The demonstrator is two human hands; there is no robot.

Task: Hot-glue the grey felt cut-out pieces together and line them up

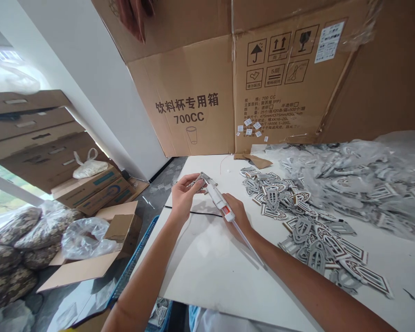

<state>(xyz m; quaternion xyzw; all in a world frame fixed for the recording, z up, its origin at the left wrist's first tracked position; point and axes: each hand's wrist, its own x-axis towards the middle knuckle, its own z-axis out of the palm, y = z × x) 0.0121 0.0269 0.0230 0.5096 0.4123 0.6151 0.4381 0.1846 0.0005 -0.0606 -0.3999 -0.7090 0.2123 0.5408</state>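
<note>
My right hand is wrapped round a white glue gun, with a long glue stick jutting from its rear toward me. Held in the fingers of my left hand is a small grey slotted piece, partly hidden by the thumb. The gun's nozzle is right at this piece; whether they touch I cannot tell. To the right, a loose pile of similar grey and white-and-brown slotted pieces lies on the white table. A black cord runs across the table beneath my hands.
Plastic-bagged pieces heap up at the back right. A large cardboard box stands behind the table. On the floor at left are an open carton, camouflage-patterned bundles and stacked boxes. A blue basket sits by the table's left edge.
</note>
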